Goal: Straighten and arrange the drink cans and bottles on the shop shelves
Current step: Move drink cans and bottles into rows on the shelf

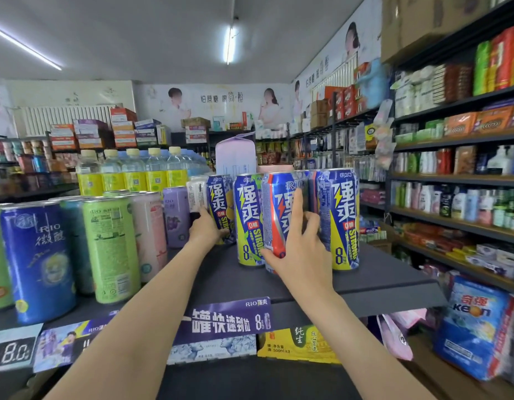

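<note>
Two tall cans are in my hands on the dark grey shelf (365,280). My right hand (300,249) wraps the blue, red and white aluminium can (279,215) low down, thumb at its base on the left, fingers spread up its front; that grip is closed on the can. It stands upright, long axis vertical, squeezed between the blue and yellow-green can (248,220) on its left and the blue and yellow can (341,217) on its right, a little in front of both. My left hand (206,226) reaches further back and curls round the foot of the rear blue and yellow can (219,203), beside the lilac can (176,215). My right hand is the nearer one, so I judge the red-striped can wants pushing straight back into the gap, label forward, without knocking its neighbours.
</note>
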`<action>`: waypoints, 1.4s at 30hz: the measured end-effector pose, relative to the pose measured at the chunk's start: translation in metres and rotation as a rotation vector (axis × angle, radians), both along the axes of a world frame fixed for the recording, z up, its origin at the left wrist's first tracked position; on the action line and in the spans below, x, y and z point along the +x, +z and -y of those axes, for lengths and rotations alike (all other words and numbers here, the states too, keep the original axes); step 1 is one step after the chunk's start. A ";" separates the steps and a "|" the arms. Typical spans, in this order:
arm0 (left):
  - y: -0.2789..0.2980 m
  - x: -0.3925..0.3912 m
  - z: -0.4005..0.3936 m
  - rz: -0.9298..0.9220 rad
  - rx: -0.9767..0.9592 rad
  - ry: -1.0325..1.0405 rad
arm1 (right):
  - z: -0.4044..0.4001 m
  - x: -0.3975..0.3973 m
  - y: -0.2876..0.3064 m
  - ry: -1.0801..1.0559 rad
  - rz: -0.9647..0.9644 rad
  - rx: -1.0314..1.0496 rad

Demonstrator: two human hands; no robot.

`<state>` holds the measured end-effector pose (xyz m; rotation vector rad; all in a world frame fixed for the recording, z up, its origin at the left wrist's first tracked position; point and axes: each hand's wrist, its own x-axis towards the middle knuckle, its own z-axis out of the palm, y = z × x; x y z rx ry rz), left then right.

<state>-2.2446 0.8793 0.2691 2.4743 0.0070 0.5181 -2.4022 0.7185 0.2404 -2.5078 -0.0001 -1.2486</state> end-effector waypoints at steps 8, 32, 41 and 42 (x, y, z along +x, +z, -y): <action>0.018 -0.041 -0.014 -0.020 0.075 -0.161 | 0.002 -0.002 0.003 0.024 -0.073 0.058; -0.006 -0.153 -0.014 0.101 -0.412 -0.572 | -0.012 -0.025 0.024 0.440 -0.046 0.109; 0.003 -0.125 -0.021 -0.009 -0.445 -0.426 | 0.022 -0.022 0.025 0.086 0.160 -0.171; 0.004 -0.121 -0.023 -0.036 -0.456 -0.414 | 0.019 -0.021 0.025 0.107 0.137 -0.179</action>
